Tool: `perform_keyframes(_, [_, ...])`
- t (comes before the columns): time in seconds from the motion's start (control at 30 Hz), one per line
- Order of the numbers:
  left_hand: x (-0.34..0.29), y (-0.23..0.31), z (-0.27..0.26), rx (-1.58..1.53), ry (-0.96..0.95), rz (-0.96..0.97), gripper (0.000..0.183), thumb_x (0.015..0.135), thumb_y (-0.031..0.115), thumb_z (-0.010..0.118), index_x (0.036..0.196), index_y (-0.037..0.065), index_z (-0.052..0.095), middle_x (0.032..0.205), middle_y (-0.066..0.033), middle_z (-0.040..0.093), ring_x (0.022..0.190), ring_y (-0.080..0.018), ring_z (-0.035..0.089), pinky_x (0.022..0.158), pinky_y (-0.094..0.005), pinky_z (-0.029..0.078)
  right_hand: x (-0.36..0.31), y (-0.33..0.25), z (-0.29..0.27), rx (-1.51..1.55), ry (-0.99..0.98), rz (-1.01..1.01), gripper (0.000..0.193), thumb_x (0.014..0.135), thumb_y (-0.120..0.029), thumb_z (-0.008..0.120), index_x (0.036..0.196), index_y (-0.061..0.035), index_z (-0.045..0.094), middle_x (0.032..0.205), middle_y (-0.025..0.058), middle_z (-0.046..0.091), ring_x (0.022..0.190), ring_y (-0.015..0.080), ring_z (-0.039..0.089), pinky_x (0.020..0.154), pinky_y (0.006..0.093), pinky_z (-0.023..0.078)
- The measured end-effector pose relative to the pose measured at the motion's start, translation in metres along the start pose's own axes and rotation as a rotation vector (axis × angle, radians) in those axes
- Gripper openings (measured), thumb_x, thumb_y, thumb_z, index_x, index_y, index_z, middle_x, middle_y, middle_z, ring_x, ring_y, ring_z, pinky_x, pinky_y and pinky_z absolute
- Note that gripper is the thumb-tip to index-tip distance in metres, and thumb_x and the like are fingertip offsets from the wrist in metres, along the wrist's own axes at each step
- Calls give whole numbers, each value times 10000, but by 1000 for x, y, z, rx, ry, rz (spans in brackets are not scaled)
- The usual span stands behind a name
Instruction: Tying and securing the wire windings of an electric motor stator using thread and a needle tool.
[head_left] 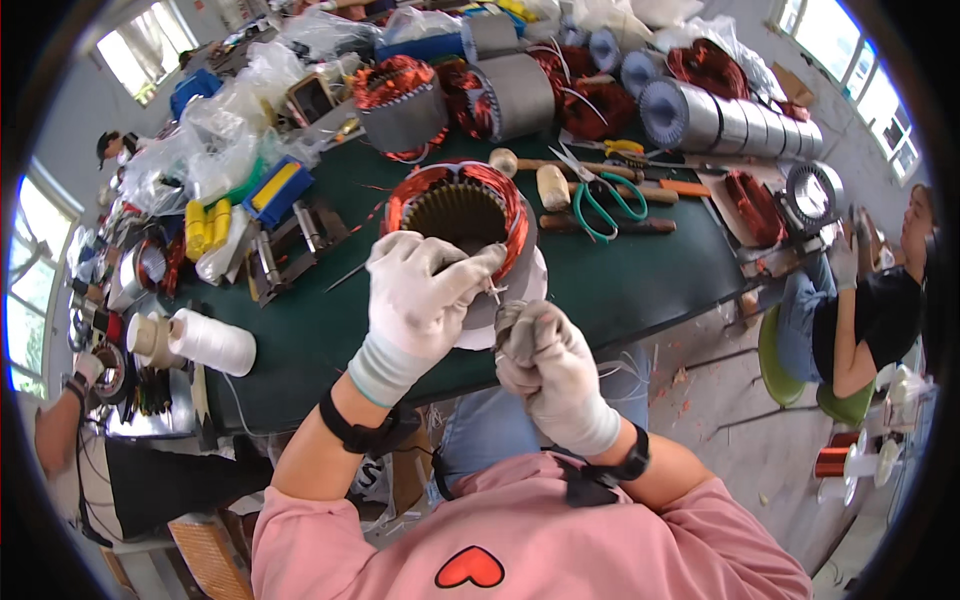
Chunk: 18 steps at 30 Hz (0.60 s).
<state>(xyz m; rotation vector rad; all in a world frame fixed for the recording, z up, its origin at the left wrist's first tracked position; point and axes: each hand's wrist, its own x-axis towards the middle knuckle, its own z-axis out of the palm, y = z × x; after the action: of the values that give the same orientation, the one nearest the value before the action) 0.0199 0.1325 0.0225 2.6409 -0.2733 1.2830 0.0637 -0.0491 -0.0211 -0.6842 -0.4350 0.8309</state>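
A motor stator [533, 250] stands upright at the table's near edge, red-copper windings [510, 190] bulging around its slotted bore. My left hand [420, 295], in a white glove, lies over the near side of the windings with its fingers bent and closed; what they pinch is hidden. Just below its fingertips a short piece of white cord [496, 291] points down to my right hand. My gloved right hand [550, 370] is a fist in front of the stator, apparently closed on this cord. Its fingertips are grey with dirt.
Right of the stator lie green-handled scissors [605, 205], a mallet [553, 188] and wooden-handled tools. More stators [515, 95] and laminated cores [730, 118] line the back. White thread spools [213, 342] stand left, near metal fixtures [268, 262]. A co-worker [870, 300] sits at right.
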Motion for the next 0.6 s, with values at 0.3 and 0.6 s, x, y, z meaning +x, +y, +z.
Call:
perform_keyframes(0.3, [1, 5, 4, -60, 43, -52, 179, 777, 98, 744, 952, 131, 751, 746, 6, 625, 712, -220, 606, 733, -372, 454, -9, 6, 14, -36, 52, -27, 434, 1041, -491, 512, 831, -113, 478, 667, -42, 365, 465, 63, 268, 434, 232, 233])
perform_keyframes(0.6, [4, 4, 0, -130, 17, -9, 187, 869, 189, 696, 999, 73, 765, 765, -12, 673, 722, -222, 634, 730, -367, 468, -2, 23, -15, -475, -31, -241, 466, 1011, -503, 575, 934, -44, 594, 806, 11, 577, 610, 52, 426, 550, 216, 336])
